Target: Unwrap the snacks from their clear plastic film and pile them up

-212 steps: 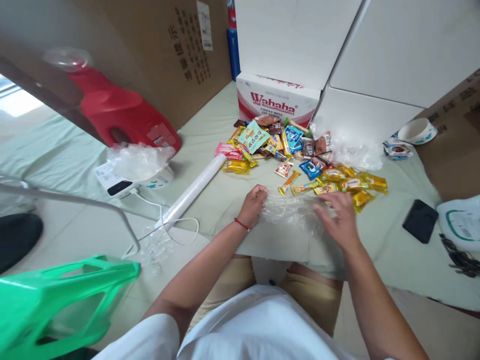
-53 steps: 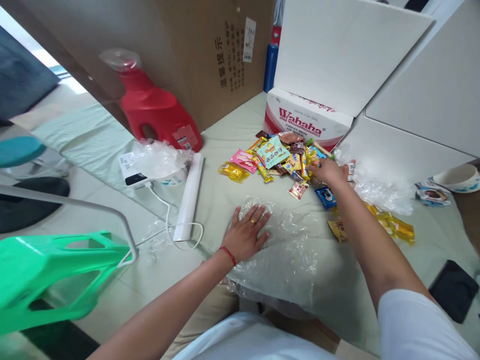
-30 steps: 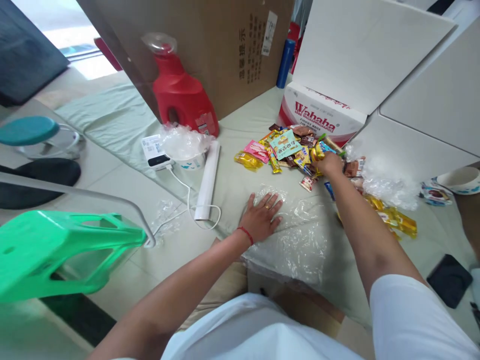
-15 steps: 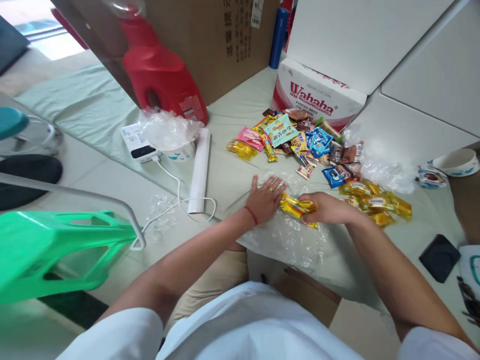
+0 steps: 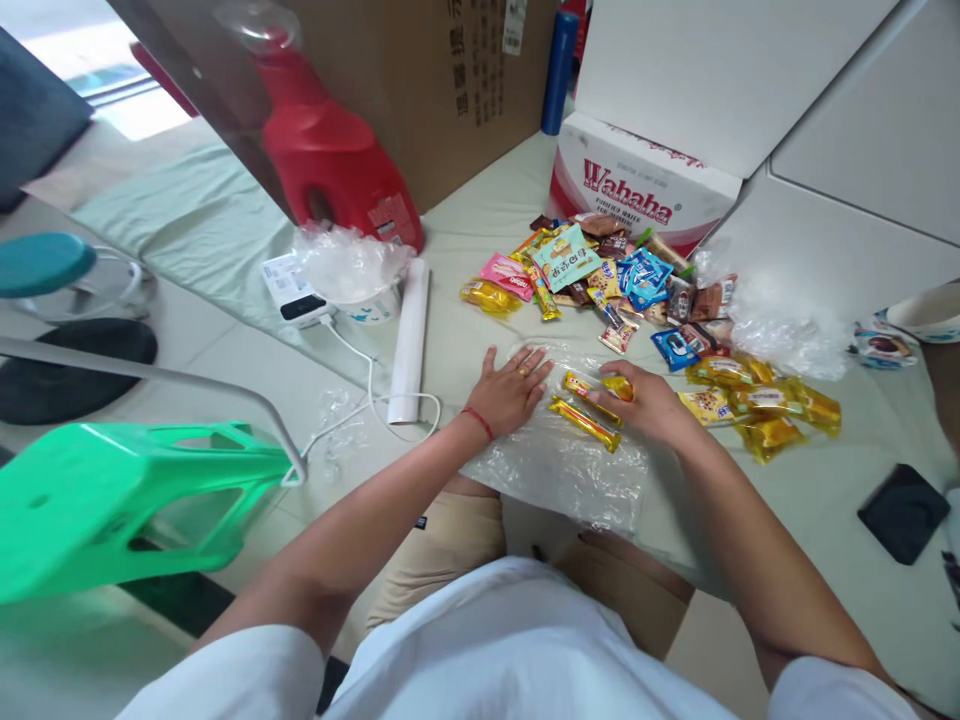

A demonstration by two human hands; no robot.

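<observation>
My left hand (image 5: 511,392) lies flat with its fingers spread, pressing on a clear plastic sheet (image 5: 555,465) at the table's front edge. My right hand (image 5: 651,408) is over the sheet's right part, its thumb and forefinger around a small yellow-wrapped snack (image 5: 618,387). Beside those fingertips a yellow snack bar (image 5: 576,384) rests on the plastic. Another yellow snack bar (image 5: 585,424) lies slantwise just below it. Part of what my right hand grips is hidden by the fingers.
Mixed wrapped snacks (image 5: 564,258) are heaped before a Wahaha box (image 5: 626,185). More yellow packets (image 5: 772,400) lie right, near crumpled plastic (image 5: 787,310). Leftward are a white roll (image 5: 409,345), a cable (image 5: 370,375), a red jug (image 5: 337,165) and a green stool (image 5: 135,500).
The yellow snack bars, bunched in my right hand before, are now spread apart on the plastic. My left hand has shifted slightly left and stays flat.
</observation>
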